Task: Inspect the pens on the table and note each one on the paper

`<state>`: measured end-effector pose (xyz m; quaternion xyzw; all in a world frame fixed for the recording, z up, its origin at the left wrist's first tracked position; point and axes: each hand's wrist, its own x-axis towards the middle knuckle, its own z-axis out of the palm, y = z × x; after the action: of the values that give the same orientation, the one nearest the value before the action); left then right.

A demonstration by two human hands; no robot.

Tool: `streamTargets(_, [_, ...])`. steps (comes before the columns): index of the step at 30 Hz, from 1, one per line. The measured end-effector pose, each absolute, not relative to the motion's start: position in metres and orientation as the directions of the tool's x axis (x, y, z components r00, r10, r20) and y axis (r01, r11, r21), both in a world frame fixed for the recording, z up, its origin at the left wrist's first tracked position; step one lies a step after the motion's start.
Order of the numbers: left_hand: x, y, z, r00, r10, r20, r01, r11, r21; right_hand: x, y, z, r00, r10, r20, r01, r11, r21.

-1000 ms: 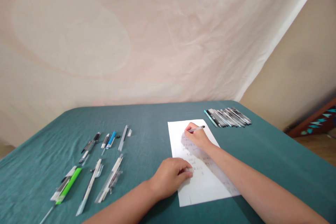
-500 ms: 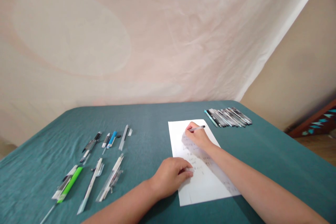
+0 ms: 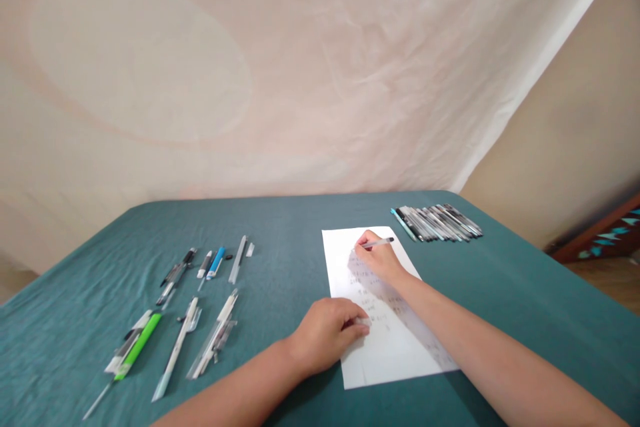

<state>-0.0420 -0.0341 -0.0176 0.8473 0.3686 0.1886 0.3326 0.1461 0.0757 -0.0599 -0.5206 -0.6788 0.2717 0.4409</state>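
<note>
A sheet of white paper (image 3: 380,363) with rows of handwriting lies on the table. My right hand (image 3: 383,259) is closed around a clear-barrelled pen with a dark end (image 3: 381,242), its tip down near the upper left of the sheet. Where the tip meets the paper is hidden by the fingers. My left hand (image 3: 330,333) rests over the sheet's left edge, fingers curled towards the thumb. A small pale, see-through piece seems to show between thumb and fingers, too small to name.
A row of several pens (image 3: 440,222) lies at the back right of the green-covered table (image 3: 285,233). On the left are groups of pen parts, among them a green barrel (image 3: 139,345), a blue piece (image 3: 216,261) and clear tubes (image 3: 239,259). A pale cloth hangs behind.
The whole view has shifted slightly. My right hand keeps its hold on the pen, at nearly the same spot on the sheet. My left hand stays where it was.
</note>
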Motion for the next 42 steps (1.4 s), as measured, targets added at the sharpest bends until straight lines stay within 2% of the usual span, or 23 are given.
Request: streamTargets(42, [-0.0425, -0.0340, -0.0174, 0.670, 0.740, 0.063, 0.504, -0.516, 0.693, 0.1511, 0.0785, -0.0592, -0.027, 0.956, 0.291, 0.468, 0.269, -0.842])
